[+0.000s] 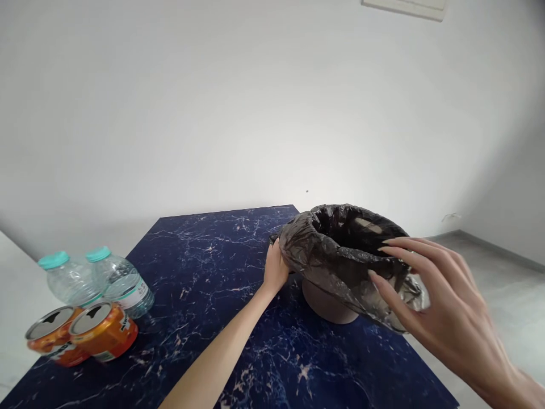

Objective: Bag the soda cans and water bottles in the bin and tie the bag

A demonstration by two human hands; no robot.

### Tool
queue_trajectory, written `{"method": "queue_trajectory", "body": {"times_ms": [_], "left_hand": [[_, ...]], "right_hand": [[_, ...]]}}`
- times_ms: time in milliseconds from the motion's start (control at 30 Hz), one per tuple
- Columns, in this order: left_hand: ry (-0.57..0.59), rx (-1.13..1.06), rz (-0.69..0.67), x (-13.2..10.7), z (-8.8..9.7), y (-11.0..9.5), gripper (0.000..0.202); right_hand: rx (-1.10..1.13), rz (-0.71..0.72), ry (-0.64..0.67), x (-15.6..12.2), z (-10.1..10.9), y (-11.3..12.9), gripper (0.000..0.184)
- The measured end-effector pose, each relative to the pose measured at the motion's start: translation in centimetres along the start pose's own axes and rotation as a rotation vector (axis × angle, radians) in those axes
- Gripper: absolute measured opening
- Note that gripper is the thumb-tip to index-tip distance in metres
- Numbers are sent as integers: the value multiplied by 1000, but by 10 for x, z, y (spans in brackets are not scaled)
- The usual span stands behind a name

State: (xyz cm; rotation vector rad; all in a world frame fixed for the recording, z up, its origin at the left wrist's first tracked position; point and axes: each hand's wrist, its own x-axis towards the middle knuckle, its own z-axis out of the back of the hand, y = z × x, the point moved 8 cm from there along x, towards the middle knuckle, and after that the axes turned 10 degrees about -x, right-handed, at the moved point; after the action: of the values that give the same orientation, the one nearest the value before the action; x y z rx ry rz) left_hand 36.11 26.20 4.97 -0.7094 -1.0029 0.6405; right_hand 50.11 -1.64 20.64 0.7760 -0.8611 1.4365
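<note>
Item: black bin liner (313,258), one, thin and crinkled, its mouth open and its skirt draped over a bin (327,304) on the blue marbled table (213,284). Position: between the two hands, just right of the left hand and just left of the right hand.

Left hand (276,268): closed on the liner's left edge; fingertips partly lost behind the film.

Right hand (445,292): open, fingers parted, thumb apart, at the liner's right side; whether the fingertips touch the film cannot be told.

Obscured: most of the bin, only a brownish-grey lower wall showing; the liner's far right side, behind the right hand; the liner's interior, dark, with one pale patch of unclear nature.

Also listed, at the table's left, well apart from both hands: two clear bottles with turquoise caps (97,254), lower parts partly covered by two orange cans (104,332), whose lettering is only partly legible.

Wall fixture (406,7): cut off by the top edge.
</note>
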Motion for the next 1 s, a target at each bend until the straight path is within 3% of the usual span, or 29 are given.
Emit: {"method": "queue_trajectory", "body": {"times_ms": [100, 167, 233, 300, 400, 500, 600, 767, 1000], "left_hand": [[-31, -44, 117, -42, 46, 8, 35], [-17, -72, 179, -71, 73, 14, 36], [-14, -113, 229, -95, 95, 19, 34], [-42, -166, 269, -113, 115, 22, 37], [-66, -250, 315, -131, 136, 22, 45], [-15, -310, 342, -145, 144, 13, 47], [21, -330, 360, -158, 148, 2, 43], [59, -357, 388, -163, 144, -8, 41], [13, -362, 448, -166, 148, -2, 42]], "right_hand": [[117, 87, -174, -15, 25, 32, 42], [309, 204, -120, -27, 21, 63, 40], [523, 278, 55, -38, -4, 97, 33], [686, 276, 268, -48, -45, 131, 25], [878, 116, 609, -62, -121, 174, 18], [1117, -59, 919, -76, -183, 209, 31], [1224, -137, 1008, -81, -213, 228, 35], [1225, -197, 974, -91, -225, 226, 34], [1193, -244, 977, -97, -226, 224, 42]]}}
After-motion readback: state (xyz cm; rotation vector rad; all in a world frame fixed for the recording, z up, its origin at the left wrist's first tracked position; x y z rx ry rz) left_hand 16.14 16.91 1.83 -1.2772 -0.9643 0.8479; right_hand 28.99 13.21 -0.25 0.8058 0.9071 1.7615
